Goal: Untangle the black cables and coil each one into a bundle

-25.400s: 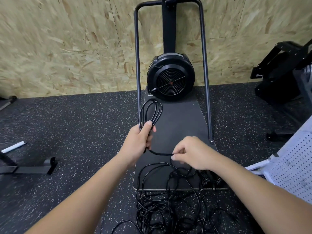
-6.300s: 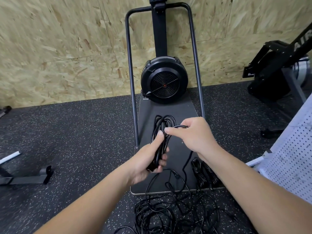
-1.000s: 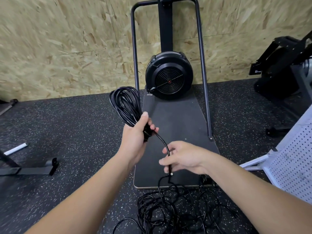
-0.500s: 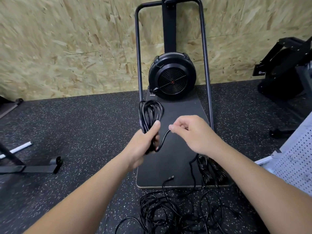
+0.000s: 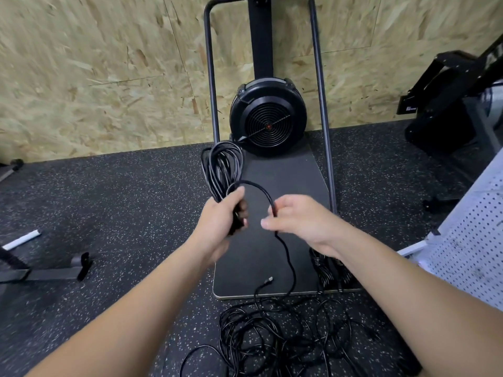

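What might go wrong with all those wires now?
The loose tail from the right hand runs down beside the tangle on the floor; if it is caught in there, pulling might tighten a knot. The coil is held only at its bottom by the left hand, so loops may slip out. The plug could drag across the board.
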`<action>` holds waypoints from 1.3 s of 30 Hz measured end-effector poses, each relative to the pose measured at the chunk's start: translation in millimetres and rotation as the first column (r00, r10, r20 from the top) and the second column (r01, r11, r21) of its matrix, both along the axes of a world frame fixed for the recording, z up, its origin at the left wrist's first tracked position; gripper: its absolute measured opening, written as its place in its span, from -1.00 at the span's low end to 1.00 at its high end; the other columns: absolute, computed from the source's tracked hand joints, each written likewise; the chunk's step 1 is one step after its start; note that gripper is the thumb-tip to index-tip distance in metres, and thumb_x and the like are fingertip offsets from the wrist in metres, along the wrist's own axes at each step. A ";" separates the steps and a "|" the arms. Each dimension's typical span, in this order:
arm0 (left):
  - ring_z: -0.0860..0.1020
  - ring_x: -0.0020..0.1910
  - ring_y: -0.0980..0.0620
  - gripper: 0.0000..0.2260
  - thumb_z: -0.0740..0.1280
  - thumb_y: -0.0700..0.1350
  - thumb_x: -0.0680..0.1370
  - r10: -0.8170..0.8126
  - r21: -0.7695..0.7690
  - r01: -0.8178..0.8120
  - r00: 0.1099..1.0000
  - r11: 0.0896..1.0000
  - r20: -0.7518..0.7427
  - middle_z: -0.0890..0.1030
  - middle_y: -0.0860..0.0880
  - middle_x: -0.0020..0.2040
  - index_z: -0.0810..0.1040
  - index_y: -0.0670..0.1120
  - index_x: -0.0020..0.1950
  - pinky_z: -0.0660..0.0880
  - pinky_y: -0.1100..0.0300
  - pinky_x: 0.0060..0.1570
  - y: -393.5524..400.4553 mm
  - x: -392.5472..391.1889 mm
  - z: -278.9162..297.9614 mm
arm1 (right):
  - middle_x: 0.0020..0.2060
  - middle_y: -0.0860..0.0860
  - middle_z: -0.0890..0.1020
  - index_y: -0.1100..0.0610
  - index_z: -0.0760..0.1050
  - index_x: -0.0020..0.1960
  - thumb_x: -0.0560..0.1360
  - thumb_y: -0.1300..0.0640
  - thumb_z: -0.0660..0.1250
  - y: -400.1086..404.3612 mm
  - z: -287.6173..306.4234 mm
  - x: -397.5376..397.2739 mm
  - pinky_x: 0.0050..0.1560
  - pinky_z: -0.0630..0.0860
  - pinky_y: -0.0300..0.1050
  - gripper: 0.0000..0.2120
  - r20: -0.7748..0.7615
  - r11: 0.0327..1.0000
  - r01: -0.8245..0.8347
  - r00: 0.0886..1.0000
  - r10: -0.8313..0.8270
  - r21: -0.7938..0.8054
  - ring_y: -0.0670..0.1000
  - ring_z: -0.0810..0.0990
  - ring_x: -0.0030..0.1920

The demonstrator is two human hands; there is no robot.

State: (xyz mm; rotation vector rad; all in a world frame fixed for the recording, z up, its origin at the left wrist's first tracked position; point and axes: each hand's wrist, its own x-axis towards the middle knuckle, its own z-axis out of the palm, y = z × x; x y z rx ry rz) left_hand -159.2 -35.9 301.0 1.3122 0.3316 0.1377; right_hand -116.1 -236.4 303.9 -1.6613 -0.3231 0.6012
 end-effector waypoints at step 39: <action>0.66 -0.17 -0.02 -0.73 0.43 -0.11 0.59 -0.536 -0.157 0.527 0.844 0.835 -0.022 0.71 -0.14 -0.01 0.59 -0.18 0.26 0.52 0.20 -0.31 -42.0 -39.1 -6.7 | 0.15 -0.17 0.64 0.00 0.78 0.18 0.59 0.12 0.56 2.2 26.5 18.7 -0.01 0.54 -0.19 -0.82 0.725 0.909 0.384 0.578 -0.375 0.164 -0.02 0.55 -0.15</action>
